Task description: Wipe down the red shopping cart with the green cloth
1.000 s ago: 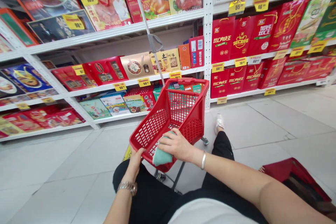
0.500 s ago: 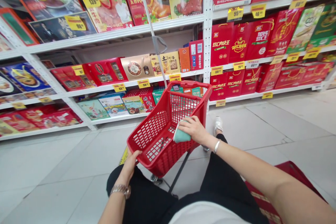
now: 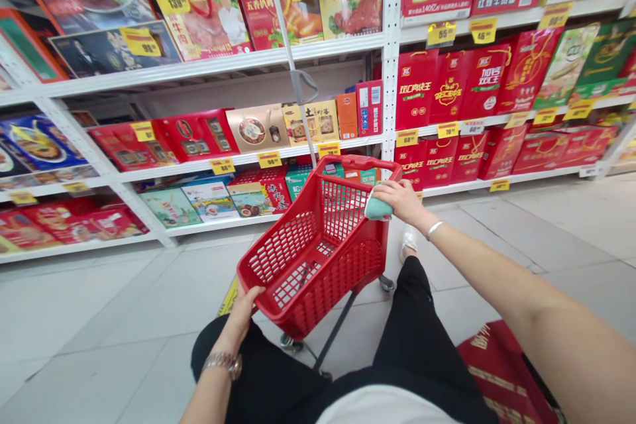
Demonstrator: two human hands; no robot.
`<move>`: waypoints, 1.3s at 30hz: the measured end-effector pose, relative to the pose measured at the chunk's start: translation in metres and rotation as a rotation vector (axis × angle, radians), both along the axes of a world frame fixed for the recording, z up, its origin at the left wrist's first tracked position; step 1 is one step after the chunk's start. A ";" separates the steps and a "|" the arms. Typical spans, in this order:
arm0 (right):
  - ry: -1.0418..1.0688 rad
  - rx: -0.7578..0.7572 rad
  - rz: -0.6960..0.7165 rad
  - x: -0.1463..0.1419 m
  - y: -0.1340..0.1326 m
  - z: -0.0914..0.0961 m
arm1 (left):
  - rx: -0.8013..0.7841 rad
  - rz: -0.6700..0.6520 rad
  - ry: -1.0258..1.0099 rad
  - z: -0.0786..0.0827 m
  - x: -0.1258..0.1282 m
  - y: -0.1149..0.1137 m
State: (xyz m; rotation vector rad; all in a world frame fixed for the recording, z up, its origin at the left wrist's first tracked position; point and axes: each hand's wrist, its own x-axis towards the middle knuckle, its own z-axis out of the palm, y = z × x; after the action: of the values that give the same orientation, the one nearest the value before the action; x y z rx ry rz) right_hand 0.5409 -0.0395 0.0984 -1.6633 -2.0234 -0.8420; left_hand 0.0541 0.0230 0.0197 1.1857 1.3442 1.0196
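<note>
Red latticed plastic basket (image 3: 348,265): left hand (image 3: 243,315) grips it, right hand (image 3: 397,202) clasps teal cloth (image 3: 378,209) against it.

white supermarket shelving (image 3: 392,66), pale tiled floor (image 3: 99,318)

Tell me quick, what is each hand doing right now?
Left hand: closed on the rim of the red shopping cart.
Right hand: closed, holding a teal cloth on the cart's rim.
</note>
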 end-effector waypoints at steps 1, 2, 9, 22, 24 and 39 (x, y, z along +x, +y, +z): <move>0.011 0.011 -0.028 0.003 -0.001 0.002 | 0.000 -0.003 -0.009 -0.001 0.001 0.000; 0.025 0.027 -0.053 0.004 -0.003 0.002 | 0.001 -0.004 -0.022 -0.001 0.002 -0.001; 0.105 0.199 0.114 -0.067 -0.034 -0.024 | 0.010 0.045 -0.077 0.003 0.008 -0.003; -0.048 0.156 0.615 -0.266 -0.045 -0.067 | 0.038 0.069 -0.117 -0.001 0.002 -0.002; -0.059 0.115 0.599 -0.265 -0.041 -0.075 | 0.037 0.071 -0.127 -0.002 0.001 0.000; -0.011 0.098 0.357 -0.132 -0.003 -0.080 | 0.009 0.001 -0.088 0.001 -0.003 0.001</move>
State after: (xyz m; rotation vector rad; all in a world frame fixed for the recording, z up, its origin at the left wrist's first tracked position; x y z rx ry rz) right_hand 0.4090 -0.0428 0.0186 -1.1970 -2.1592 -0.8071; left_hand 0.0509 0.0245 0.0205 1.1343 1.2730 1.0675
